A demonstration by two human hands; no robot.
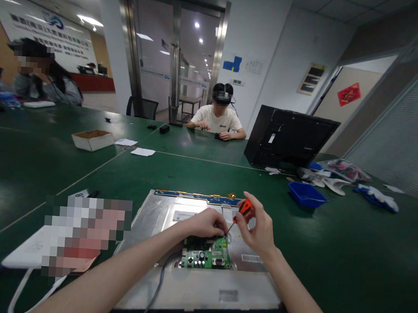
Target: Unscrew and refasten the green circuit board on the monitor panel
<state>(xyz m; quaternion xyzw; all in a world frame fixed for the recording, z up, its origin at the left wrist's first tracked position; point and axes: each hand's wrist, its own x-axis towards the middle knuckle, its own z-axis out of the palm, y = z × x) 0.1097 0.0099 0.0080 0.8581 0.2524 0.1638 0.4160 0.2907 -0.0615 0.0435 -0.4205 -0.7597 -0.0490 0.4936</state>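
A metal display panel lies flat on the green table, with a green circuit board on its middle. My right hand grips an orange and black screwdriver, whose shaft slants down and left to the board's upper right corner. Beside that tip, my left hand is closed with its fingertips at the board's top edge; whatever they hold is too small to make out. A grey cable runs from the board's left side toward the panel's front edge.
To the right stand a blue tray and a black monitor casing, with gloves farther right. An open cardboard box and papers lie at the back left. White items and cables are at the left. Another person sits opposite.
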